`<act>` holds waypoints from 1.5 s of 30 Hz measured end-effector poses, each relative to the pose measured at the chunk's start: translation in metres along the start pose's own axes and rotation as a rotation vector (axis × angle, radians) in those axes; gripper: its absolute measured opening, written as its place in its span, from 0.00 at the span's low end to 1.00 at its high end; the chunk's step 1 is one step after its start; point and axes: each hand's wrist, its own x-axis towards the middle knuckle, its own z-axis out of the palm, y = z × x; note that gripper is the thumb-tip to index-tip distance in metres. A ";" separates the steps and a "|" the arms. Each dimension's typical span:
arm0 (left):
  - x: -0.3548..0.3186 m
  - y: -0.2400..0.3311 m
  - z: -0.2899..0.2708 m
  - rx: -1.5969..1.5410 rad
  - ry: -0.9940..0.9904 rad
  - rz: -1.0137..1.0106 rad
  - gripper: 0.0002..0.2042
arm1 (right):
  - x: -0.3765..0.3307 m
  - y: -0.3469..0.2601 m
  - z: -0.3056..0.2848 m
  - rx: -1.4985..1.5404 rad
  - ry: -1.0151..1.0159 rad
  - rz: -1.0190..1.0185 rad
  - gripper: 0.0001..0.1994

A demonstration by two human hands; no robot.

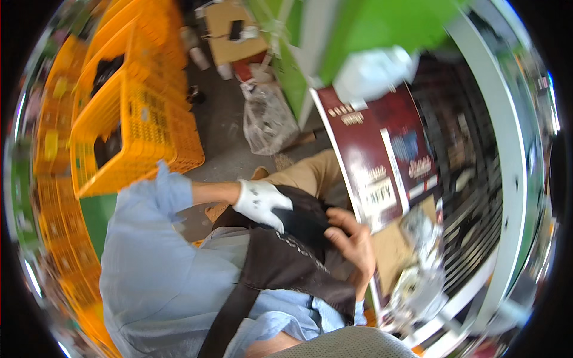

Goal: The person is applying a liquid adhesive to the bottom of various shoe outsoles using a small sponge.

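My left hand [261,204], in a white glove, is over my lap with its fingers and thumb around the left part of a soft-looking black piece [305,225]. Its exact kind is blurred and merges with the dark cloth around it. My bare right hand [353,240] has its thumb and bent fingers at the right edge of that same piece. A dark brown apron [280,259] covers my front, with a chain-like line along its upper edge. Light blue sleeves cover my upper arms.
Stacked orange crates [140,128] stand at the left, some with dark items inside. Close on my right is a bench with a maroon printed board [361,158], a whitish bag [376,71] and a black slatted surface [462,155]. A clear plastic bag [267,119] lies ahead on the floor.
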 end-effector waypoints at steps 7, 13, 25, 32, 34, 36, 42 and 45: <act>0.035 0.044 -0.066 0.102 0.483 -0.105 0.22 | -0.040 0.048 -0.022 0.497 0.706 0.060 0.15; 0.147 0.062 -0.098 0.406 0.844 -0.208 0.26 | -0.056 0.060 0.011 0.284 0.624 0.149 0.11; 0.265 0.017 -0.046 0.676 0.736 -0.496 0.28 | -0.140 0.093 0.006 0.101 0.869 0.325 0.11; 0.260 0.010 -0.050 0.775 0.706 -0.374 0.29 | -0.137 0.091 -0.002 0.066 0.993 0.360 0.12; 0.259 0.003 -0.053 0.757 0.630 -0.339 0.29 | -0.123 0.086 0.001 0.006 0.962 0.322 0.12; 0.260 -0.004 -0.059 0.696 0.635 -0.360 0.29 | -0.112 0.080 0.004 -0.059 0.952 0.282 0.13; 0.266 -0.005 -0.084 -0.487 0.535 -0.176 0.21 | -0.122 0.075 -0.010 -0.143 1.080 0.236 0.10; 0.272 0.006 -0.078 -0.738 0.462 -0.172 0.19 | -0.150 0.078 -0.032 -0.347 1.293 0.304 0.09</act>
